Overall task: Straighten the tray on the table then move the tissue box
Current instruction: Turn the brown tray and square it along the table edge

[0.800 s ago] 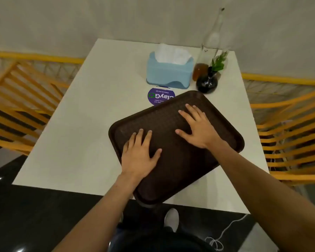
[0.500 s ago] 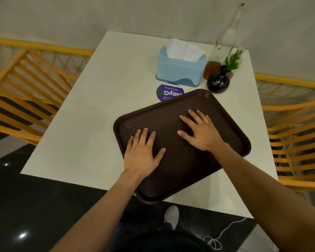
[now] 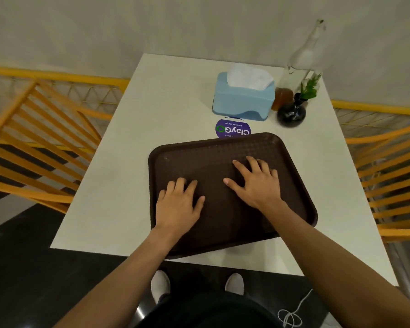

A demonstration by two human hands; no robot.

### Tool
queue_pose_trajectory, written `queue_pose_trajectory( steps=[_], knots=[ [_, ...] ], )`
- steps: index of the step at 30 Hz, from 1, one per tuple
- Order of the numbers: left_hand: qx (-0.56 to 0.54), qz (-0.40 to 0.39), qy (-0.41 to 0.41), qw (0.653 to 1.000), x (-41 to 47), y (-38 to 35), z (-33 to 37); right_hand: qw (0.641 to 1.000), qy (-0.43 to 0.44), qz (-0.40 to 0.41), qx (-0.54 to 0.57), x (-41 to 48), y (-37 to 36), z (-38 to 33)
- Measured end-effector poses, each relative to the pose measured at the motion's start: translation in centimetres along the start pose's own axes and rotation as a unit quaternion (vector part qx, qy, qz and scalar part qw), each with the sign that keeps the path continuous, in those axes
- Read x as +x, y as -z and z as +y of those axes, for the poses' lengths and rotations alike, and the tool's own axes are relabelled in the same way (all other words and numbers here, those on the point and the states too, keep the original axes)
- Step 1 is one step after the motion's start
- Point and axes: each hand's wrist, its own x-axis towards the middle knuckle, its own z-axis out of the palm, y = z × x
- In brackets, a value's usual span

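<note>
Tray (image 3: 223, 162): dark brown, textured, flat on white worktop (image 3: 133, 162), slightly skewed against worktop's edges, near left corner at or just past the near edge. Far rim overlapping a round purple sticker (image 3: 232, 130) printed "ClayGo".

Left hand (image 3: 178, 207): palm down on tray's near left part, fingers (image 3: 179, 184) spread and flat, pressing on the surface rather than gripping, wrist crossing the tray's near rim.

Right hand (image 3: 258, 185): likewise palm down, further in and toward tray's middle right, fingers splayed, thumb pointing left. Both hands open, apart from each other, nothing held in either.

Tissue box (image 3: 243, 100): light blue, upright, white tissue (image 3: 249, 75) sticking out of the top slot. Standing beyond the tray near the worktop's far right part, just behind the purple sticker, apart from the tray.

Right of tissue box: clear glass bottle (image 3: 301, 60), tall, amber liquid at its base, close beside the box. In front of bottle, small round black vase (image 3: 291, 112) with green sprig (image 3: 309, 87).

Orange slatted chairs (image 3: 33, 143) on both sides of worktop. Below near edge: dark floor (image 3: 21, 268), two white shoes (image 3: 160, 284), thin white cord (image 3: 291, 316) lying at lower right.
</note>
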Motion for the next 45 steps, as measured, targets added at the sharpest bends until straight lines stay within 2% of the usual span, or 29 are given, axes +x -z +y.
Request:
queue_pose_trajectory(
  steps=[5, 11, 17, 21, 24, 28, 30, 32, 38, 45],
  knots=[
    [0.0, 0.001, 0.008, 1.0, 0.8, 0.3, -2.4, 0.999, -0.037, -0.004, -0.02, -0.5, 0.1, -3.4],
    [-0.014, -0.024, 0.003, 1.0, 1.8, 0.7, -6.3, 0.998, -0.043, -0.01, -0.046, -1.2, 0.2, -6.8],
    [-0.056, -0.075, -0.055, 0.994, 2.8, 0.7, -10.6, 0.999, -0.01, 0.007, 0.051, -0.8, 1.8, -8.4],
    [-0.078, -0.108, -0.101, 0.986, 3.5, 1.7, -12.9, 0.997, 0.027, 0.044, 0.065, 0.6, 3.4, -8.7],
    [-0.084, -0.065, -0.11, 0.988, 2.5, 2.6, -13.2, 0.997, 0.01, 0.061, 0.049, 1.9, 3.8, -8.9],
    [-0.141, 0.032, -0.045, 0.989, -2.1, 2.4, -13.0, 1.0, -0.007, 0.016, 0.02, 3.5, 3.6, -8.2],
    [-0.128, 0.026, -0.007, 0.991, -4.0, 1.7, -12.6, 0.999, -0.018, -0.002, 0.029, 4.1, 3.2, -7.4],
    [-0.115, 0.015, 0.045, 0.992, -5.3, 1.0, -12.6, 0.999, 0.007, -0.024, 0.04, 5.1, 2.7, -7.4],
    [-0.074, 0.026, 0.032, 0.996, -3.9, 0.7, -13.3, 0.997, 0.021, 0.015, 0.07, 5.8, 2.1, -7.0],
    [-0.123, 0.09, 0.142, 0.978, -0.8, 2.1, -16.0, 0.997, 0.011, 0.018, 0.08, 5.2, 1.6, -7.4]
  ],
)
